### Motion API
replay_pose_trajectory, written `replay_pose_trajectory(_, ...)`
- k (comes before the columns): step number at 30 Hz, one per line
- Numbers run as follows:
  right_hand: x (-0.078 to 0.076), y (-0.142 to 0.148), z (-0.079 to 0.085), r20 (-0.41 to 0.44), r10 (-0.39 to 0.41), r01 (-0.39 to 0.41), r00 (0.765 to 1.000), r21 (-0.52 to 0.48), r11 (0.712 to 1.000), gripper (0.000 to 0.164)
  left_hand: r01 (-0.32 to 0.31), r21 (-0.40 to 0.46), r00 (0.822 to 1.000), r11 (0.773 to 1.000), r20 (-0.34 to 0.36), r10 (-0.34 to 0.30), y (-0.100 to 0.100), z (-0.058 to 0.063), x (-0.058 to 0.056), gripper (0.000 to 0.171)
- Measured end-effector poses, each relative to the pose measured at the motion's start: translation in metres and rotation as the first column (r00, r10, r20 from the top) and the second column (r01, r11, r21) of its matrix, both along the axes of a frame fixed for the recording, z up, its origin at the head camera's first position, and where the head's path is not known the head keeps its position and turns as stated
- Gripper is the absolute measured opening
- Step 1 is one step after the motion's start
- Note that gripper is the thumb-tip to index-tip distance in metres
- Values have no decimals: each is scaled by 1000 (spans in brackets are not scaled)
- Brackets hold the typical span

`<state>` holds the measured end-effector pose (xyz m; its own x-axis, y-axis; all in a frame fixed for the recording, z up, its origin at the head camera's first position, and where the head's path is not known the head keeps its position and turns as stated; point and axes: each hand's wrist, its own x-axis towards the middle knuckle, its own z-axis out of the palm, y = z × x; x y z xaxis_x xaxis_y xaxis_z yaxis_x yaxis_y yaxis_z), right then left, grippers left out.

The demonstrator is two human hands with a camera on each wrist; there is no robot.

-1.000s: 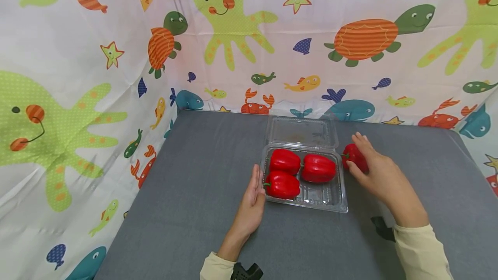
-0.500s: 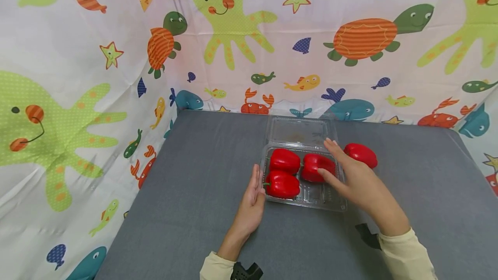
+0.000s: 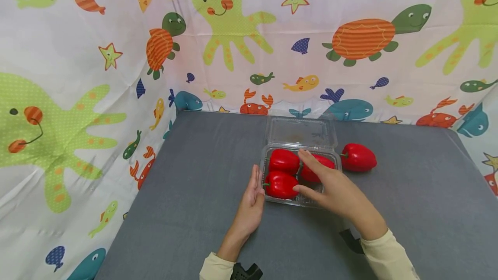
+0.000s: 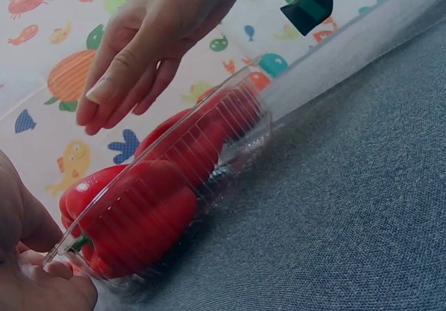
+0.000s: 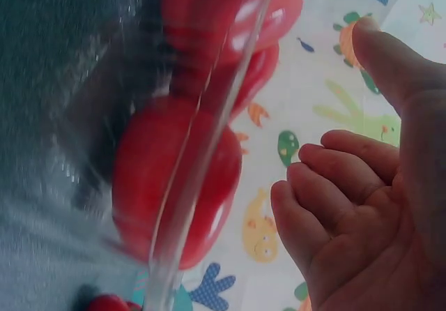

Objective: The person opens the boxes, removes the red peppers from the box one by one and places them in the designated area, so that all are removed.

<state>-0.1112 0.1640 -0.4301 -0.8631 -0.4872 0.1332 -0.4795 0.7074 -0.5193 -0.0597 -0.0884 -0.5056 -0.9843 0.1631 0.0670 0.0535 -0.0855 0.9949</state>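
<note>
L hand (image 3: 249,211) against clear tray (image 3: 289,202), fingers straight, no clear grip; R hand (image 3: 338,191) over it, fingers spread, holding nothing. 3 red peppers (image 3: 281,185) inside, 4th pepper (image 3: 359,157) on counter (image 3: 214,154) just R of tray. Risk: tray prob. skids if R hand bumps rim.

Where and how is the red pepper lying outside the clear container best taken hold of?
Probably around the broad middle of the red pepper, coming down from above and spanning its near and far sides. It lies on its side on the gray table, longer from left to right, and its green stem points left toward the clear container, which leaves little room at that end.
</note>
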Motion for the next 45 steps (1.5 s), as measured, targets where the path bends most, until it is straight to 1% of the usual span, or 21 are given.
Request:
replay_pose_trajectory(6,4,-13,-4,-12,45,-46,999,-23,999,101,-8,-8,1000,1000,7,8,0,1,0,74)
replay_pose_trajectory(10,8,-22,-8,-17,68,-68,998,-16,998,101,-11,-12,1000,1000,12,11,0,2,0,75)
replay_pose_trajectory(17,11,-35,-14,-63,105,-106,992,-12,994,98,-19,-10,1000,1000,19,19,0,2,1,76)
replay_pose_trajectory(30,11,-47,-19,-94,99,-97,991,24,995,98,-17,-23,1000,1000,17,18,0,1,1,74)
replay_pose_trajectory(35,11,-49,-21,-115,100,-97,988,28,995,98,-15,-13,1000,1000,15,15,0,2,1,74)
replay_pose_trajectory(45,9,-51,-24,-109,94,-90,990,37,995,98,-11,-6,1000,1000,11,11,0,3,1,74)
